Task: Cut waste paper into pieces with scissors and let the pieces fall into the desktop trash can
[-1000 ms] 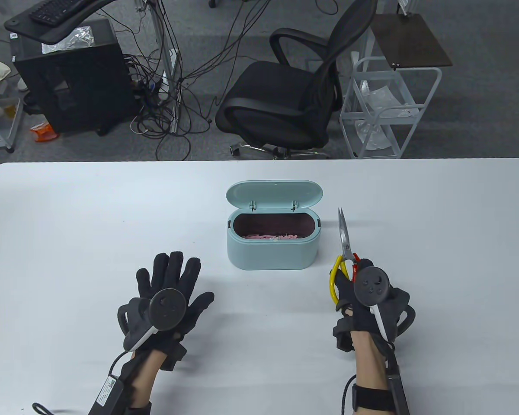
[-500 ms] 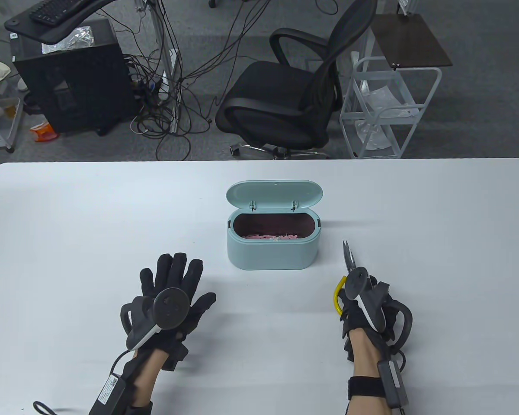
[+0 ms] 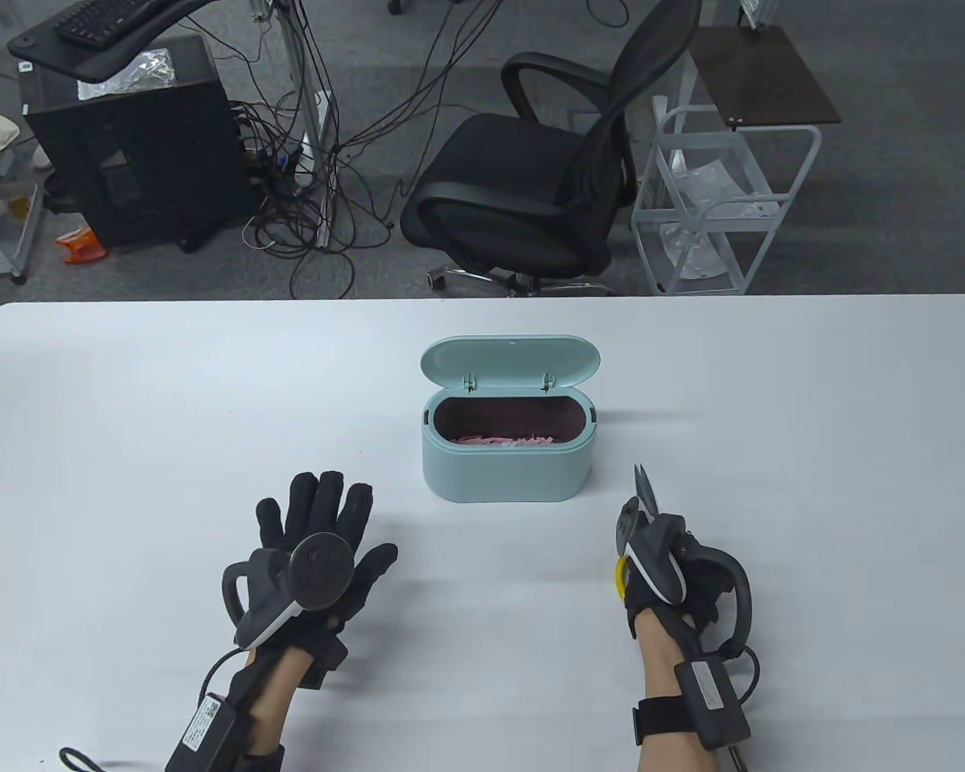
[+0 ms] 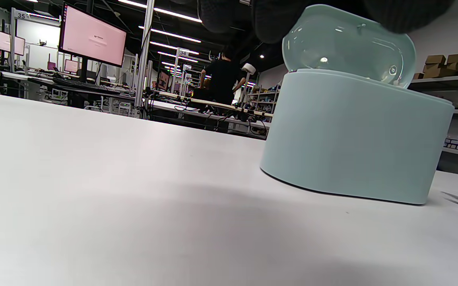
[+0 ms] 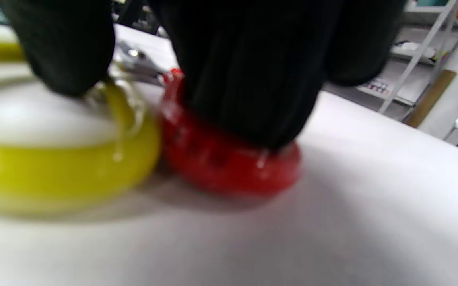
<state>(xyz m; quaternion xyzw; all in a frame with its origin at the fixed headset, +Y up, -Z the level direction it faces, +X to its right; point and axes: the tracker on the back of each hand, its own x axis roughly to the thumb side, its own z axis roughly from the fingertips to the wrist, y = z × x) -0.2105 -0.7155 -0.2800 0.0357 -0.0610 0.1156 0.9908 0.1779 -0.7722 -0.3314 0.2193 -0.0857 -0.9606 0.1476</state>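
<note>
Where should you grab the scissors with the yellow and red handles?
Grab the metal scissors by their yellow loop and red loop, coming from the near side, as the right hand does. The pointed blades aim away toward the mint plastic trash can, so the loops are the safe end.

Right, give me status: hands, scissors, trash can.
Left hand flat, fingers spread, holding nothing. Right hand grips scissors at the table, blades toward the trash can. Lid up, pink paper scraps inside. Nothing in the way.
</note>
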